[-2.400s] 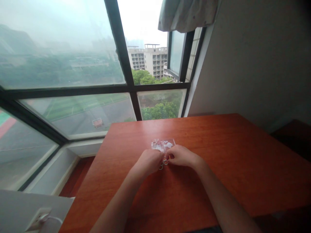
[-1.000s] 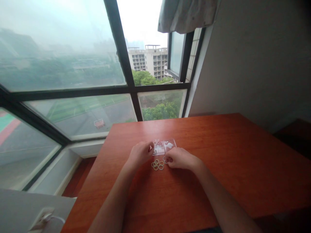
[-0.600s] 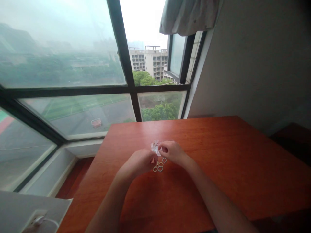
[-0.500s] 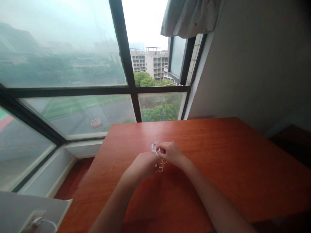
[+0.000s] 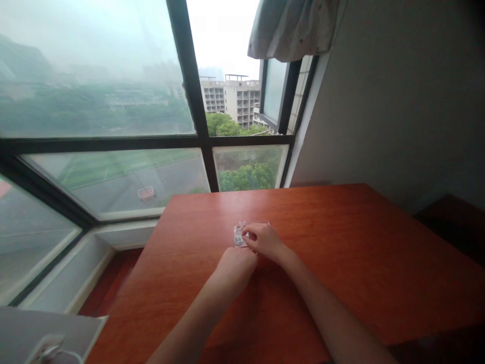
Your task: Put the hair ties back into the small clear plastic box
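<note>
A small shiny, clear-and-silvery piece with round shapes on it lies on the wooden table. My right hand is at its right side, thumb and fingertips pinched together over its edge; what they grip is too small to name. Just below it, my left hand is curled like a fist with its back toward me. Its fingers are hidden, and so is anything in them. A tiny bit of gold-coloured metal shows between the two hands.
Beyond the table's far edge stands a dark-framed window, with a pane swung outward at the right. A short curtain hangs above it. The wall rises on the right. A white cable is at the lower left.
My left hand has turned and come down and nearer to me, now covering the gold-coloured rings that showed below the hands. My right hand stays pinched in nearly the same place.
</note>
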Demonstrator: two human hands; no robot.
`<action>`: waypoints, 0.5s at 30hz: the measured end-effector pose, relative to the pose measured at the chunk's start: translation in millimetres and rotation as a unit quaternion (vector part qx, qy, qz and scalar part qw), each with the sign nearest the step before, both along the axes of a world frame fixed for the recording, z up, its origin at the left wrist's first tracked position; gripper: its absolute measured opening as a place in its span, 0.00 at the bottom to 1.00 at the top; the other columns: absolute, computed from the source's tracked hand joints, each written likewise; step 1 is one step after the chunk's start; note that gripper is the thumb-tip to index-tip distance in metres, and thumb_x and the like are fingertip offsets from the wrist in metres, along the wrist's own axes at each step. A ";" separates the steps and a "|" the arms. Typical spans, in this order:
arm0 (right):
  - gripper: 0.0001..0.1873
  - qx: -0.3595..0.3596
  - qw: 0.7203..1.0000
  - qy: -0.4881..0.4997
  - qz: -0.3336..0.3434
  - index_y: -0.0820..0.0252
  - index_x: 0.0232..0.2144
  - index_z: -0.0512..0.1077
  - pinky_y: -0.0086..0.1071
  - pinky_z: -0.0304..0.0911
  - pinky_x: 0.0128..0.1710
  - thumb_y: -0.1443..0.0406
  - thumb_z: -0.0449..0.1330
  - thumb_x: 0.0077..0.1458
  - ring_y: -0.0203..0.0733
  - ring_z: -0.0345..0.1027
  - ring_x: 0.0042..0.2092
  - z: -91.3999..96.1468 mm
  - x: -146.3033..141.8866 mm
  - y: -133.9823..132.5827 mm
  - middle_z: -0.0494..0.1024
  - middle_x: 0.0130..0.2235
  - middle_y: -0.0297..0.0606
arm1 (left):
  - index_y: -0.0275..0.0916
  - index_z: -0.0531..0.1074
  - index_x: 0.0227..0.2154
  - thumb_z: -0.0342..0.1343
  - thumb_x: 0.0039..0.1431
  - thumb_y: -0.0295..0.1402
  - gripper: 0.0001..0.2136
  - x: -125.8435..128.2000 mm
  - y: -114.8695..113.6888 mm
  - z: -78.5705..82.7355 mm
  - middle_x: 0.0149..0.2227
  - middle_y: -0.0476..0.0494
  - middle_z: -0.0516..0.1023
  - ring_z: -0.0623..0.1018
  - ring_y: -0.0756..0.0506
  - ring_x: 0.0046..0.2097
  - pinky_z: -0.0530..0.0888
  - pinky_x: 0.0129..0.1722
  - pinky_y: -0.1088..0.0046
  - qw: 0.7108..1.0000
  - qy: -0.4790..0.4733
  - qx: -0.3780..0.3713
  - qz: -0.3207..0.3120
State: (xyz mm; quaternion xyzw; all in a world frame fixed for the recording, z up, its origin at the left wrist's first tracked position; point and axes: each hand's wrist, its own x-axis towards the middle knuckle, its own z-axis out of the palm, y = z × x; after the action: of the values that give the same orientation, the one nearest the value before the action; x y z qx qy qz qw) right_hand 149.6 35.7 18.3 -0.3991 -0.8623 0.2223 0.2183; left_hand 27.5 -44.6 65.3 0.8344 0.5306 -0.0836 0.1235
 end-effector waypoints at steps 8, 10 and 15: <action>0.07 -0.013 1.000 0.022 -0.006 0.60 0.33 0.77 0.25 0.53 0.30 0.68 0.59 0.54 0.33 0.63 0.28 9.9 25.2 -0.1 0.74 0.27 0.32 | 0.38 0.75 0.34 0.48 0.58 0.26 0.10 -17.7 4.6 6.8 0.33 0.38 0.79 0.79 0.41 0.35 0.71 0.33 0.70 0.998 -0.028 0.051 -0.008; 0.06 -0.025 1.000 0.015 0.010 0.60 0.32 0.78 0.25 0.51 0.29 0.68 0.59 0.53 0.32 0.62 0.27 13.4 33.4 -1.3 0.73 0.25 0.31 | 0.40 0.75 0.31 0.51 0.55 0.28 0.07 -29.5 10.5 10.9 0.31 0.42 0.79 0.78 0.43 0.32 0.68 0.31 0.73 0.997 -0.051 0.057 0.023; 0.08 -0.061 0.997 -0.034 0.035 0.57 0.34 0.79 0.25 0.52 0.29 0.66 0.59 0.53 0.33 0.65 0.28 19.8 44.7 -5.9 0.76 0.27 0.32 | 0.40 0.75 0.29 0.50 0.56 0.30 0.08 -56.0 26.9 7.0 0.27 0.47 0.77 0.72 0.50 0.27 0.60 0.27 0.77 0.982 -0.110 0.125 0.087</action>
State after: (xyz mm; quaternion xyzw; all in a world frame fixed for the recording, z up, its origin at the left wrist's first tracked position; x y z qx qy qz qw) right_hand 194.3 29.8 38.1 -0.3888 -0.8673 0.2685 0.1566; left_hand -28.6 -17.7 72.3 0.7982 0.5904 0.0865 0.0821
